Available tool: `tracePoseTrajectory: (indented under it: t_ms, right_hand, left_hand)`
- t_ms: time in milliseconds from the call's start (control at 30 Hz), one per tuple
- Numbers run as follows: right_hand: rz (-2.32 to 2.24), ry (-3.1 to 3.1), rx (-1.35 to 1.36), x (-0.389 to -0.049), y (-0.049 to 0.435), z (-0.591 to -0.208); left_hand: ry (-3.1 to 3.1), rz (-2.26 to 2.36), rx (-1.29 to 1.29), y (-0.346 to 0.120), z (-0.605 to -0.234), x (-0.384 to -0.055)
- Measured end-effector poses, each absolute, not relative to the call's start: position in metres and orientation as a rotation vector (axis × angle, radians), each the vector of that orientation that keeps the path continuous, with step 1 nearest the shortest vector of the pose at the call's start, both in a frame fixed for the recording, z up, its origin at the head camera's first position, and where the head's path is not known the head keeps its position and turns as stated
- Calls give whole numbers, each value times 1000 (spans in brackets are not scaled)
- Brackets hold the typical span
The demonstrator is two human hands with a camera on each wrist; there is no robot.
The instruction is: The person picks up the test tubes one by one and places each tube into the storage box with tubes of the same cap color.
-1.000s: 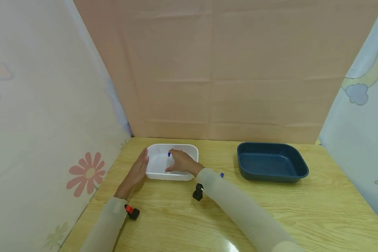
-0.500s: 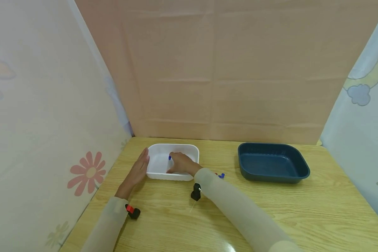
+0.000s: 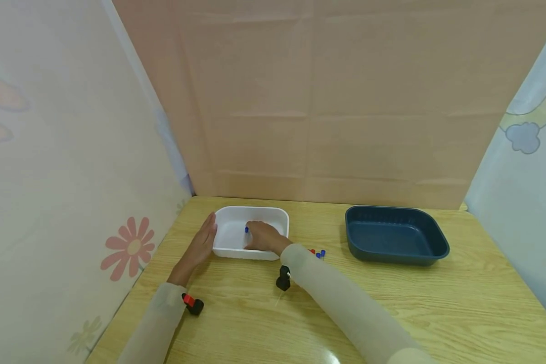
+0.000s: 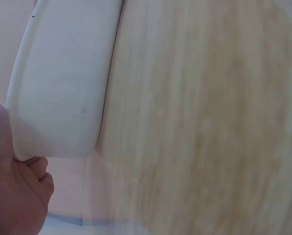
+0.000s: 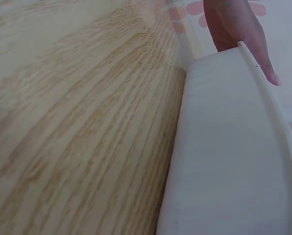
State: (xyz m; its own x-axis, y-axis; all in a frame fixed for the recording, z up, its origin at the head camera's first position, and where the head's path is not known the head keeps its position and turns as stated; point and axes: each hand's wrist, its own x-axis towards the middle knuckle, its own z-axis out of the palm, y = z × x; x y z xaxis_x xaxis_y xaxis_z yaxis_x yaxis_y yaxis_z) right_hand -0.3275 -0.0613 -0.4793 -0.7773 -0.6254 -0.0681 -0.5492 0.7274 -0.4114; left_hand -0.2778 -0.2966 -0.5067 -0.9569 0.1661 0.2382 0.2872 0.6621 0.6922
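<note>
My left hand (image 3: 202, 242) rests with straight fingers against the left end of a white tray (image 3: 250, 255). In the left wrist view, that hand (image 4: 13, 191) lies at the tray's corner (image 4: 58, 98). The right hand (image 3: 265, 236) reaches down inside the tray, holding a small blue-capped tube (image 3: 246, 229) between thumb and fingers. Only the tube's blue cap shows clearly. In the right wrist view the tray wall (image 5: 229, 147) hides the right hand's fingers, while the left hand (image 5: 238, 27) shows at the far end.
To the right stands a dark blue tray (image 3: 393, 259). Between the trays, beside the right sleeve, lie a red-capped piece (image 3: 312, 251) and blue-capped tubes (image 3: 322, 253) on the wooden table (image 3: 236, 313). A brown paper backdrop (image 3: 305, 126) rises behind the table.
The right hand has lowered slightly into the white tray with the blue-capped tube. Its sleeve has shifted, uncovering more of the red and blue caps on the table. The left hand stays against the tray.
</note>
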Motion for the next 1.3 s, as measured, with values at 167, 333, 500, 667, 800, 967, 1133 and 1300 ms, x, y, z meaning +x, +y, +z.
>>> tracePoseTrajectory:
  t_ms: [167, 333, 500, 667, 800, 967, 1133, 1300]
  right_hand:
    - [-530, 2742, -945, -328, -62, -481]
    - [-502, 2759, -956, -328, -62, -483]
    - [-539, 2746, -955, -328, -61, -482]
    - [-564, 2743, -960, -329, -56, -477]
    - [-639, 2748, -981, -326, -47, -471]
    - [-786, 2749, -1005, -313, -21, -464]
    - [-875, 2759, -1033, -296, 5, -451]
    - [-879, 2770, -1047, -279, 25, -441]
  left_hand:
    - [-2721, -1164, -366, -296, -506, -278]
    - [-2716, -1159, -352, -294, -506, -278]
    - [-2723, -1143, -343, -295, -507, -279]
    - [-2724, -1152, -333, -295, -508, -279]
    - [-2735, -1169, -315, -295, -508, -278]
    - [-2783, -1138, -300, -294, -508, -276]
    - [-2773, -1133, -315, -294, -504, -277]
    - [-2787, -1138, -298, -295, -503, -276]
